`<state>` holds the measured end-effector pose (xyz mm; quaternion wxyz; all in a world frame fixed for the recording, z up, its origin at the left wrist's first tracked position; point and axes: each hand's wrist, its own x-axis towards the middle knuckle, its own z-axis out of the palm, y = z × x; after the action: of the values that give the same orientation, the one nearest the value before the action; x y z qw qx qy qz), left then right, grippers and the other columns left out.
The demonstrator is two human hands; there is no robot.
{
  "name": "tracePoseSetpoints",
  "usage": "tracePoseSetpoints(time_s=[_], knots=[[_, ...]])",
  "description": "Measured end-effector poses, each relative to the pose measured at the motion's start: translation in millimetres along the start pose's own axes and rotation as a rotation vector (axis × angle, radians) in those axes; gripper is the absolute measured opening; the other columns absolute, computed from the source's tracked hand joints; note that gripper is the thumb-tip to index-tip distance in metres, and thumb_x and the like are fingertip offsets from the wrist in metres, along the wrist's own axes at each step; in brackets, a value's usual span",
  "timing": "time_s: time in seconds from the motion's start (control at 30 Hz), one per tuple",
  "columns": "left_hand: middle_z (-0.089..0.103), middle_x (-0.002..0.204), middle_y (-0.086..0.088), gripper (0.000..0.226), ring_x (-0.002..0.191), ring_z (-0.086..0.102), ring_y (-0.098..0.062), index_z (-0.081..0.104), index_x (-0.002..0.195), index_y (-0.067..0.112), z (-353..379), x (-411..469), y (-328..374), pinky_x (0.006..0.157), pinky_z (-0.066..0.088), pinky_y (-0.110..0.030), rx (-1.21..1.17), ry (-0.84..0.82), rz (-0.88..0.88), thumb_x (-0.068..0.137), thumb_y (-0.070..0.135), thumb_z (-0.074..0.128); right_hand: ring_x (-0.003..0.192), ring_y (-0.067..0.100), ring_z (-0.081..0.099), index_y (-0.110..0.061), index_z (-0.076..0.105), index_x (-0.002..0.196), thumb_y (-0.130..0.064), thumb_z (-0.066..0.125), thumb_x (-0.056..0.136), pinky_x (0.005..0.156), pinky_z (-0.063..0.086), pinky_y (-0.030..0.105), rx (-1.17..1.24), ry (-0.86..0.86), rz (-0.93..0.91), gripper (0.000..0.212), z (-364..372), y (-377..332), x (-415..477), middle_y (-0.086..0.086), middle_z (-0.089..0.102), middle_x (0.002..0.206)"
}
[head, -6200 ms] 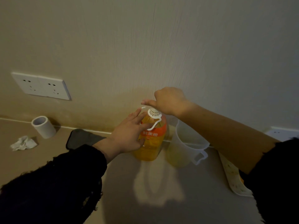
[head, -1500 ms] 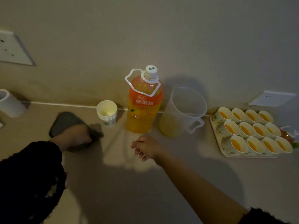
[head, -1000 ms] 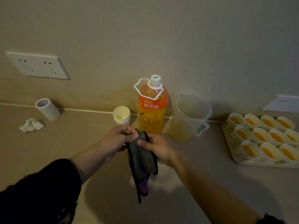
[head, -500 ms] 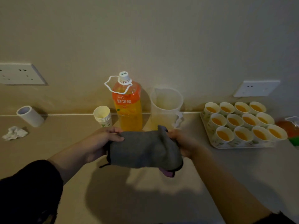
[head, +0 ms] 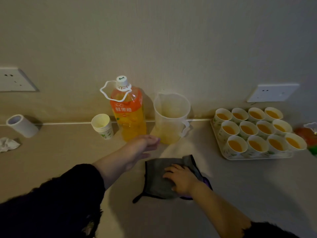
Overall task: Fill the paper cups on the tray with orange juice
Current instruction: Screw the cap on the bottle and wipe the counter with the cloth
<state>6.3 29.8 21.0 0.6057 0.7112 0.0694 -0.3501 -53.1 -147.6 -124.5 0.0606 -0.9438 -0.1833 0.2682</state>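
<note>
- Head view: a bottle of orange juice stood upright on the bench against the wall, white cap on, its orange label reading "鲜果橙"; the smaller print was too small to read.
- A clear jug with a little pale liquid at the bottom stood just right of the bottle.
- Twelve paper cups, in three rows of four, sat on the tray at the right, each holding orange juice.
- A stack of spare cups stood just left of the bottle.
- The left hand hovered with fingers straight and relaxed, holding nothing, near the bases of the bottle and jug.
- The right hand rested palm down, fingers spread, on a grey cloth lying on the bench.
</note>
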Motion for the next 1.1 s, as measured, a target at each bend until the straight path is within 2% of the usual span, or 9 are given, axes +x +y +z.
tracePoseSetpoints(time_s=[0.1,0.2,0.33,0.53,0.7,0.9,1.0,1.07,1.1], knots=[[0.059,0.129,-0.004,0.031,0.123,0.050,-0.018,0.055,0.124,0.010,16.9,14.0,8.0,0.108,0.032,-0.038,-0.133,-0.043,-0.011,0.100,0.023,0.040,0.140,0.029,0.017,-0.031,0.027,0.147,-0.034,0.049,0.095,0.105,0.032,0.048,0.007,0.054,0.187,0.056,11.0,12.0,0.6,-0.004,0.016,0.156],[0.054,0.134,-0.007,0.036,0.129,0.045,-0.019,0.051,0.129,0.007,37.6,28.0,16.6,0.114,0.026,-0.039,-0.286,-0.068,-0.036,0.102,0.023,0.034,0.132,0.035,0.027,-0.025,0.027,0.147,-0.044,0.036,0.099,0.096,0.040,0.047,0.026,0.086,0.471,0.053,10.6,32.9,6.7,0.004,0.025,0.151],[0.047,0.141,-0.006,0.039,0.135,0.038,-0.022,0.044,0.136,0.007,58.4,46.9,23.0,0.114,0.023,-0.041,-0.336,-0.065,-0.042,0.103,0.025,0.033,0.129,0.034,0.035,-0.010,0.025,0.147,-0.056,0.032,0.097,0.096,0.041,0.040,0.121,0.072,0.658,0.068,-1.1,55.0,13.2,0.012,0.024,0.151],[0.042,0.143,0.000,0.043,0.129,0.039,-0.020,0.040,0.141,0.011,77.8,70.8,27.5,0.099,0.032,-0.042,-0.249,-0.052,-0.065,0.102,0.028,0.036,0.120,0.028,0.053,-0.005,0.012,0.148,-0.055,0.044,0.094,0.083,0.048,0.033,0.131,0.048,0.747,0.080,-11.4,57.0,12.3,0.015,0.015,0.154],[0.024,0.156,0.000,0.048,0.145,0.017,-0.014,0.032,0.145,0.012,89.8,85.7,30.4,0.116,0.008,-0.045,-0.235,-0.087,-0.057,0.103,0.035,0.028,0.109,0.024,0.057,-0.005,0.017,0.145,-0.054,0.035,0.097,0.066,0.040,0.029,0.003,0.019,0.723,0.071,-6.3,55.5,14.2,0.016,0.025,0.144],[0.047,0.138,0.007,0.052,0.137,0.031,-0.012,0.037,0.144,0.010,92.7,90.5,22.6,0.112,0.013,-0.048,-0.260,-0.005,0.007,0.099,0.036,0.041,0.110,0.028,0.054,-0.004,0.018,0.143,-0.053,0.035,0.098,0.068,0.039,0.030,0.024,0.014,0.732,0.068,-4.1,55.0,16.8,0.017,0.026,0.140],[0.055,0.125,0.001,0.040,0.124,0.045,-0.019,0.054,0.127,0.003,80.6,86.5,11.8,0.094,0.027,-0.041,-0.220,0.154,0.034,0.094,0.027,0.051,0.110,0.028,0.053,-0.005,0.020,0.142,-0.054,0.035,0.097,0.070,0.040,0.030,0.028,0.016,0.726,0.068,-6.6,54.4,15.7,0.017,0.027,0.140],[0.056,0.106,-0.001,0.017,0.112,0.049,-0.021,0.061,0.088,0.008,67.8,84.1,5.3,0.087,0.031,-0.037,-0.158,0.218,0.041,0.094,0.020,0.051,0.111,0.029,0.053,-0.006,0.021,0.142,-0.054,0.036,0.097,0.071,0.040,0.031,0.049,0.009,0.721,0.067,-5.7,55.1,15.8,0.016,0.027,0.140],[0.055,0.097,-0.001,0.024,0.105,0.050,-0.019,0.055,0.073,0.013,61.4,81.5,3.6,0.085,0.033,-0.036,-0.149,0.233,0.053,0.096,0.018,0.049,0.112,0.030,0.052,-0.007,0.021,0.142,-0.054,0.037,0.097,0.072,0.041,0.031,0.062,0.011,0.719,0.067,-6.7,56.2,16.2,0.015,0.027,0.141]])
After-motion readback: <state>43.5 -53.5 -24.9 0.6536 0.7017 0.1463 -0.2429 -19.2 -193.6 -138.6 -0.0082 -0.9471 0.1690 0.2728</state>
